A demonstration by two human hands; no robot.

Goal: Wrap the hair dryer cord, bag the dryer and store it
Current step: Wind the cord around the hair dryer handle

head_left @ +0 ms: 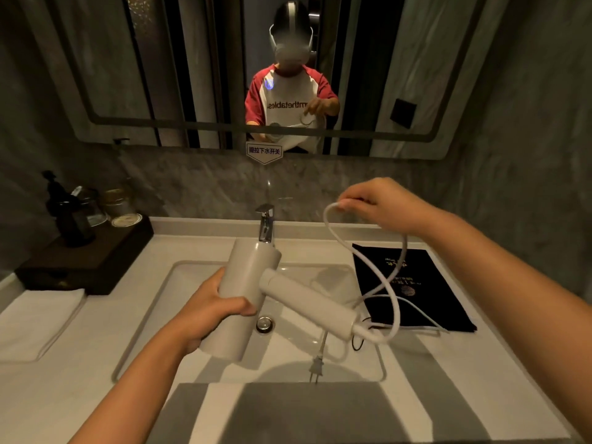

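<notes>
My left hand (214,307) grips the barrel of a white hair dryer (246,283) held over the sink, its handle pointing right. My right hand (381,205) pinches the white cord (392,283) high above the counter, lifting a loop that runs down to the end of the handle. The plug (317,366) dangles below the handle over the basin. A black drawstring bag (416,283) with gold print lies flat on the counter to the right of the sink, under the cord.
The white sink (192,274) has a chrome faucet (266,224) and drain (265,324). A dark wooden tray (96,254) with bottles and glasses stands back left. A folded white towel (35,322) lies front left. A mirror hangs above.
</notes>
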